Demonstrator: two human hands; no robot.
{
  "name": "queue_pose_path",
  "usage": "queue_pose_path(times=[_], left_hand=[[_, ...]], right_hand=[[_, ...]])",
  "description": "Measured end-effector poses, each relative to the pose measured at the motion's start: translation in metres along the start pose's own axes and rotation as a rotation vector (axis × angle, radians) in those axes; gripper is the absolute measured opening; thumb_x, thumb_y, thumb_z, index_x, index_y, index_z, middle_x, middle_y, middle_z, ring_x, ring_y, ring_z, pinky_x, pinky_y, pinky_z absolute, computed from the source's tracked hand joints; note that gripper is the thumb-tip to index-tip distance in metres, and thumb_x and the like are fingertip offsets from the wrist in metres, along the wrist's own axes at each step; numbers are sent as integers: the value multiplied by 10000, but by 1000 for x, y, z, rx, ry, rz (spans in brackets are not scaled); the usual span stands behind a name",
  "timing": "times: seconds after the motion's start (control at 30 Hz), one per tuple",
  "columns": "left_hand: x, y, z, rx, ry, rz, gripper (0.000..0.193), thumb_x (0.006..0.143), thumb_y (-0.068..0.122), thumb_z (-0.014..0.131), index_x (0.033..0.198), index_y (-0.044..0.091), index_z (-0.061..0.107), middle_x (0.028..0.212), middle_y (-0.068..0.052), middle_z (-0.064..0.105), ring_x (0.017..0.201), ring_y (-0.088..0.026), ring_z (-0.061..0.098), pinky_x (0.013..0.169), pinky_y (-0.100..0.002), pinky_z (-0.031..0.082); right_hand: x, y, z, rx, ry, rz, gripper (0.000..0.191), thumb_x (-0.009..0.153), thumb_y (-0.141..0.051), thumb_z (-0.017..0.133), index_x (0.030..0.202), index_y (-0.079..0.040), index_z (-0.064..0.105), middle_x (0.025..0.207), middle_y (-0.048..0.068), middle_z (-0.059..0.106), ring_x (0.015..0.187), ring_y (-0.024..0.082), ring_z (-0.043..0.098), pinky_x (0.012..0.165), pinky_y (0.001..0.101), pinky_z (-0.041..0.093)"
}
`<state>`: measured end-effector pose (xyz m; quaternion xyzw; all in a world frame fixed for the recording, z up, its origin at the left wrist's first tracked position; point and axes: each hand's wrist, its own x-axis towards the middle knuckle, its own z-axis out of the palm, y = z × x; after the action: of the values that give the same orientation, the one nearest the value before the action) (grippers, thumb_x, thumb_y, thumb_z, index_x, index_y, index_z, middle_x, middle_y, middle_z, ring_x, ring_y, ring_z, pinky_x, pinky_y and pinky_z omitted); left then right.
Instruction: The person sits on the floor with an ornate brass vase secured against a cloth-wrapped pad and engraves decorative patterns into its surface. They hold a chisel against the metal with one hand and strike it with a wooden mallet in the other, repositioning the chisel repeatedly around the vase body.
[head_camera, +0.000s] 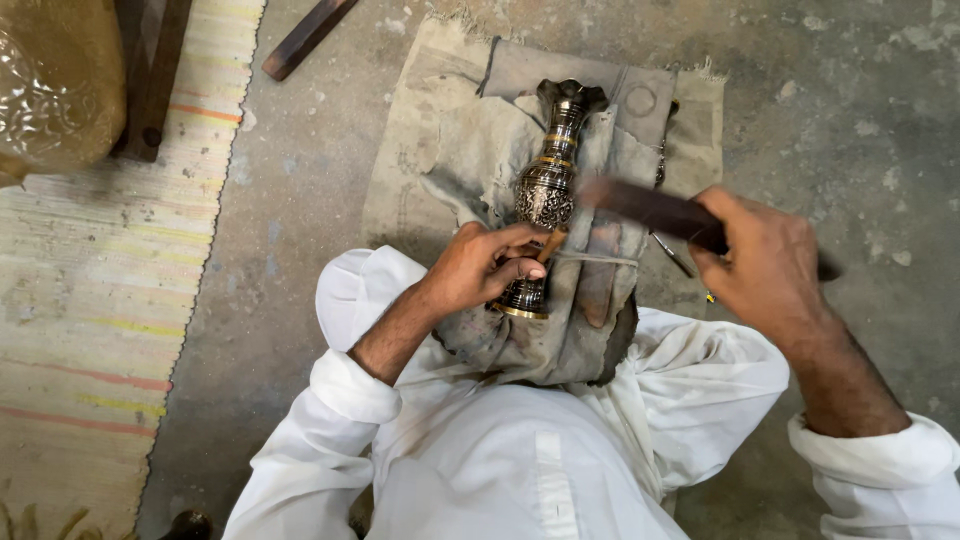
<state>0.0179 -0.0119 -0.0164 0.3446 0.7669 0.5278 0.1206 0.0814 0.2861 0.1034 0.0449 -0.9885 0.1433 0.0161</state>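
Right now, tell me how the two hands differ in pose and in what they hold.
The left hand rests low on the engraved metal vase, pinching a small wooden-handled tool; the right hand is raised off to the side, gripping a dark, motion-blurred striking bar. Both wear white sleeves.

The person wears a loose white garment, with long sleeves rolled back into thick cuffs on the forearms. A stitched placket runs down the front. Both hands, left hand (480, 268) and right hand (765, 265), seem bare of rings, though motion blur makes this uncertain.
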Motion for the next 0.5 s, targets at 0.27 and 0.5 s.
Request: queue_pose_path(times=[0.27, 0.5], left_hand=[[-1, -7, 0, -46, 33, 61, 421, 920, 240, 791, 1293, 90, 665, 997, -127, 795, 868, -251, 802, 748, -354, 619], [-4, -7, 0, -4, -13, -117, 442, 873, 256, 816, 1279, 127, 702, 865, -109, 804, 687, -248, 767, 651, -372, 568]], right_hand=[[4, -1, -1, -60, -85, 160, 238, 918, -177, 782, 1093, -94, 644, 829, 140, 703, 743, 286, 702, 696, 438, 530], [7, -4, -5, -223, -69, -91, 256, 840, -80, 752, 1076, -110, 656, 874, 101, 720, 761, 270, 698, 732, 425, 540]])
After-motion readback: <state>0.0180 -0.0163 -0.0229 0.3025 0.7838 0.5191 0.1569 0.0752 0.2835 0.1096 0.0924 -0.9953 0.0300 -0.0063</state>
